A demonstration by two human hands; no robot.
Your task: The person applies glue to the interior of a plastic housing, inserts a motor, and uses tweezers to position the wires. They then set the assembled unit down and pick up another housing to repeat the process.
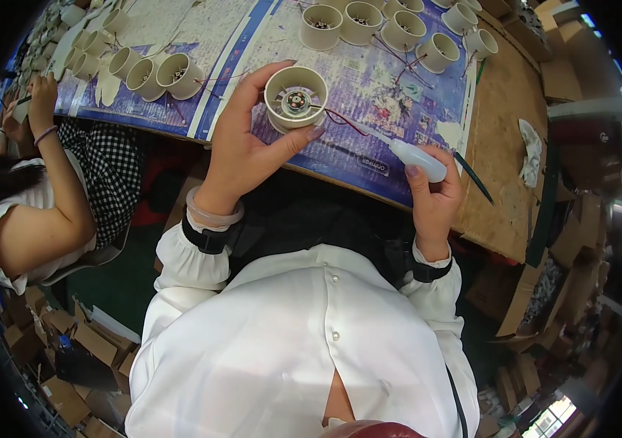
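My left hand grips a cream cylindrical cup-shaped housing, thumb in front and fingers around its far left side. Inside it sits a small round motor with a metal centre, and thin dark red wires run out over its right side. In my right hand is a small translucent squeeze bottle, its narrow nozzle pointing left toward the wires. Whether the nozzle tip touches the wires I cannot tell. A dark slim tool lies on the table just right of my right hand.
Several similar housings with wires stand at the back of the table, and more to the left. A crumpled white cloth lies on the brown board at right. At left a person sits working; cardboard boxes stand around.
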